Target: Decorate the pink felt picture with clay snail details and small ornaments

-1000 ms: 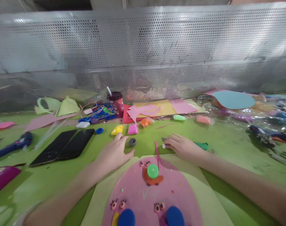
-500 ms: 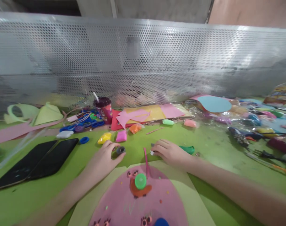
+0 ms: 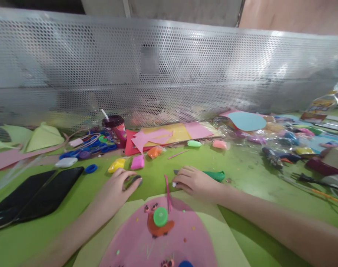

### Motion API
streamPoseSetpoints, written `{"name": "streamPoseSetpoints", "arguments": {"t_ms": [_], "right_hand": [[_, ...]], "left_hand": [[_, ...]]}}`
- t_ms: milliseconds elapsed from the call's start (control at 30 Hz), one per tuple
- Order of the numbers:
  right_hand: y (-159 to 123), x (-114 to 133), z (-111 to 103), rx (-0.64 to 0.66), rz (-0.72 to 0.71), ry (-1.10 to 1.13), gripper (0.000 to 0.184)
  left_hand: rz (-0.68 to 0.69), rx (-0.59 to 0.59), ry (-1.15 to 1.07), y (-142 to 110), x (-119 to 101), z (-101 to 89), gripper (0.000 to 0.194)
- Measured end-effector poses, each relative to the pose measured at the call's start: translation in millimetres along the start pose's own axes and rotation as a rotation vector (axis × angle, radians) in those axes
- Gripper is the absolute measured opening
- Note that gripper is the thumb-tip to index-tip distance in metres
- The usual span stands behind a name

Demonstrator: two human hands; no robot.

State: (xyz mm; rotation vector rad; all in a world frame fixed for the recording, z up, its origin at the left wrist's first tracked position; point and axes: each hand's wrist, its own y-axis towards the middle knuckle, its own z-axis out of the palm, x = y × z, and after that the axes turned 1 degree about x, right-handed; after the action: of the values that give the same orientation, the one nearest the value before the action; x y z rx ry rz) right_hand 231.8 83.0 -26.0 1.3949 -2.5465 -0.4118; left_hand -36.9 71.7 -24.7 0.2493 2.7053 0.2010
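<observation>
My left hand (image 3: 120, 186) pinches a small dark grey, round, cap-like piece (image 3: 137, 180) between thumb and fingers, above the green table. Opposite it, my right hand (image 3: 193, 181) is closed on a small white piece (image 3: 174, 184) at its fingertips. A green handle (image 3: 217, 176) shows behind that hand, and a grey, flat tip (image 3: 176, 172) pokes out on its other side; the hand hides what lies between. Nearer me lies a pink paper disc (image 3: 196, 222) bearing an orange snail shape (image 3: 154, 229) with a green bottle cap (image 3: 160, 216). A thin pink strip (image 3: 167, 189) touches the disc's far edge.
Yellow (image 3: 117, 165), pink (image 3: 137, 162) and orange (image 3: 154, 152) clay packets lie beyond my hands. A dark cup with a straw (image 3: 115, 131) stands by blue scissors (image 3: 106, 148). Black phone-like slabs (image 3: 46, 196) lie left. A perforated metal panel (image 3: 169, 81) closes off the back.
My left hand has turned the dark piece, so its hollow end no longer shows. The right hand stays nearly in place. The whole view has shifted slightly.
</observation>
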Motion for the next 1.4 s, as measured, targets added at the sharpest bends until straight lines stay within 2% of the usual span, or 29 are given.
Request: {"name": "streamPoseSetpoints", "arguments": {"t_ms": [167,367,567,800,933,1133,1233,1400], "right_hand": [[-1,-1,1,0.0,0.002,0.0,0.022],[-1,0,-1,0.011,0.016,0.015,0.02],[0,2,-3,0.009,0.021,0.032,0.02],[1,0,-1,0.008,0.021,0.04,0.02],[1,0,0,-0.003,0.017,0.052,0.021],[2,-3,3,-0.039,0.029,0.062,0.022],[2,-4,4,-0.041,0.022,0.059,0.023],[3,-4,2,-0.035,0.014,0.048,0.029]], "left_hand": [[0.001,-0.078,-0.044,2,-1,-5.7,0.031],[0.029,0.001,-0.065,3,0,-5.7,0.028],[0.049,-0.019,-0.117,1,0,-3.1,0.027],[0.022,0.015,-0.128,3,-4,-6.8,0.027],[0.045,-0.045,-0.121,2,-3,-13.4,0.033],[0.103,-0.127,-0.03,7,13,-16.6,0.037],[0.13,-0.1,-0.031,9,18,-16.7,0.033],[0.195,0.027,-0.043,7,17,-15.9,0.032]]}}
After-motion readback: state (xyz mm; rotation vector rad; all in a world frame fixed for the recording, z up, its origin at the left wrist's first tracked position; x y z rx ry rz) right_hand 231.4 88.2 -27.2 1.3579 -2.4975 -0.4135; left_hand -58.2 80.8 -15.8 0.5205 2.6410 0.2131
